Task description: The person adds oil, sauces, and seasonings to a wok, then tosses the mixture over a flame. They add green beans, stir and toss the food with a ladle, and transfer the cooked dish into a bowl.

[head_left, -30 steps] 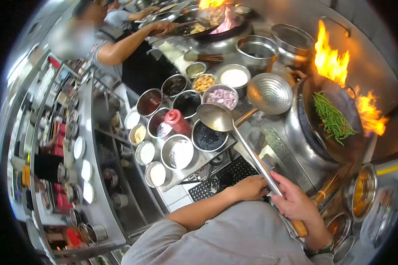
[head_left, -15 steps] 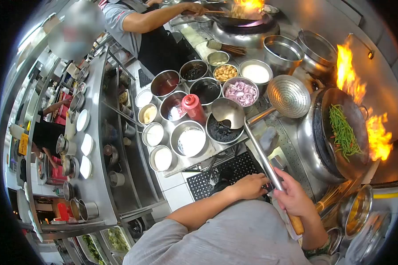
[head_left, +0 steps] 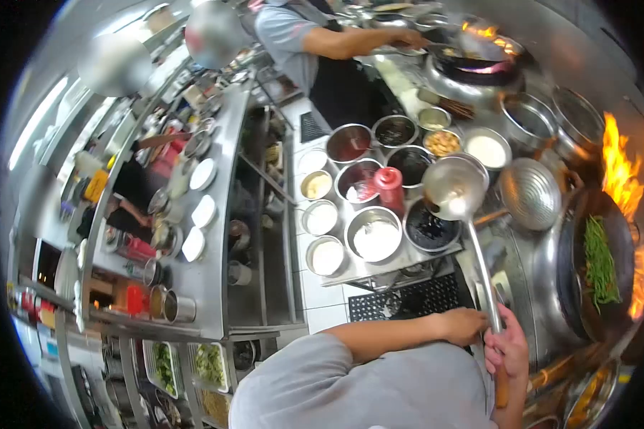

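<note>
My right hand is closed round the handle of a long metal ladle with a wooden end. The ladle's round bowl hangs above the seasoning pots, beside a pot of dark sauce. Close by, my left hand rests at the counter edge near the ladle handle, fingers curled; what they hold, if anything, is hidden. To the right, green beans lie in a tilted wok with tall flames at its far side. A perforated strainer lies between the ladle and the wok.
Pots of sauces and white powders surround a red squeeze bottle. A co-worker's arm reaches to another flaming wok. At left runs a steel shelf counter with white dishes. A black mat covers part of the floor.
The view has swung left, shifting everything rightward. The ladle's bowl has moved over the sliced onions, covering them, and its inside now shows. Flames at the co-worker's wok look smaller.
</note>
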Demonstrator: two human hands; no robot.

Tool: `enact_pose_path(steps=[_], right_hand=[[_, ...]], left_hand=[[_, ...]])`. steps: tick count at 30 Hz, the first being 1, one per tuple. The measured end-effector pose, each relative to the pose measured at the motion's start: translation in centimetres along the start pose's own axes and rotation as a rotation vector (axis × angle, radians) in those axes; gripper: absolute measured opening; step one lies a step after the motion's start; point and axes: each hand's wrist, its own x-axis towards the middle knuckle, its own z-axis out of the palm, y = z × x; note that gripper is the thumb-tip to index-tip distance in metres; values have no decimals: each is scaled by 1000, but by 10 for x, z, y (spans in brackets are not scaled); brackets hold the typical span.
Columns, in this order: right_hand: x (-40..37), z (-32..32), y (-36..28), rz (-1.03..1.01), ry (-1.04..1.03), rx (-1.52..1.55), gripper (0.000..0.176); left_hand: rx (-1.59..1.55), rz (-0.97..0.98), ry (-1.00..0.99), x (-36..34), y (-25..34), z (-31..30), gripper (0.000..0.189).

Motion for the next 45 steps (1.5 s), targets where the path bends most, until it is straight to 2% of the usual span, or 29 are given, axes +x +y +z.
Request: enact_pose_path(steps=[2, 5, 6, 7, 8, 9, 12, 15, 17, 19, 20, 22, 24, 27, 29, 30, 32, 34, 35, 37, 39, 41, 43, 44, 45], right_hand=[[-6, -14, 8, -8, -55, 308, 74], [-37, -31, 5, -197, -1, 433, 76], [-48, -34, -1, -328, 112, 319, 76], [-65, -36, -8, -463, 239, 201, 76], [-80, -29, -28, -525, 355, -24, 76], [-97, -13, -44, -587, 458, -89, 74], [-144, -27, -75, -565, 744, -509, 71], [-173, -38, -80, -505, 891, -677, 70], [-179, -65, -81, -412, 906, -537, 69], [-164, -115, -65, -410, 956, -406, 68], [-143, -165, -37, -591, 1131, -874, 68], [-133, -200, -28, -608, 1303, -1132, 68], [-132, -184, -47, -321, 1300, -651, 67], [-123, -174, -69, -194, 1199, -630, 65], [-143, -170, -53, -235, 1170, -781, 63], [-154, -160, -46, -254, 1150, -861, 62], [-180, -130, -50, -90, 1173, -1022, 63], [-216, -153, -26, -446, 1095, -1355, 67], [-242, -121, -55, -51, 1018, -799, 68], [-268, -128, -69, 69, 941, -689, 69], [-251, -150, -72, 10, 893, -767, 69], [-224, -218, -40, -288, 971, -1211, 67], [-200, -200, -36, -308, 1231, -1486, 65], [-202, -168, -50, -141, 1299, -1405, 64], [-211, -159, -48, -142, 1295, -1451, 64]], left_hand=[[51, 13, -69, 4, 3, -7, 41], [17, -54, -110, 6, 21, -29, 44], [17, 41, -33, 6, 16, -28, 43], [-14, 8, -29, 9, 14, -26, 43], [-48, -8, -38, 8, 23, -41, 43], [-85, -5, -62, 11, 32, -53, 43], [-68, 62, -30, 25, 45, -77, 44], [-39, 166, 26, 47, 54, -94, 42], [-44, 189, 4, 67, 70, -104, 41], [-13, 237, -20, 85, 83, -110, 41], [-4, 269, -13, 94, 87, -111, 40], [48, 324, 48, 114, 100, -112, 38], [147, 391, 137, 137, 99, -106, 41], [231, 463, 252, 169, 110, -89, 44], [304, 509, 346, 191, 117, -73, 46], [224, 547, 355, 205, 112, -61, 36], [290, 494, 242, 229, 90, -43, 31], [327, 468, 161, 211, 90, -40, 26], [334, 492, 175, 191, 107, -51, 23], [327, 539, 239, 192, 124, -64, 21], [276, 547, 315, 188, 134, -56, 19], [325, 546, 309, 201, 102, -37, 16], [417, 555, 337, 184, 76, -22, 15], [362, 577, 293, 162, 73, -27, 14], [286, 565, 259, 135, 80, -36, 12]])
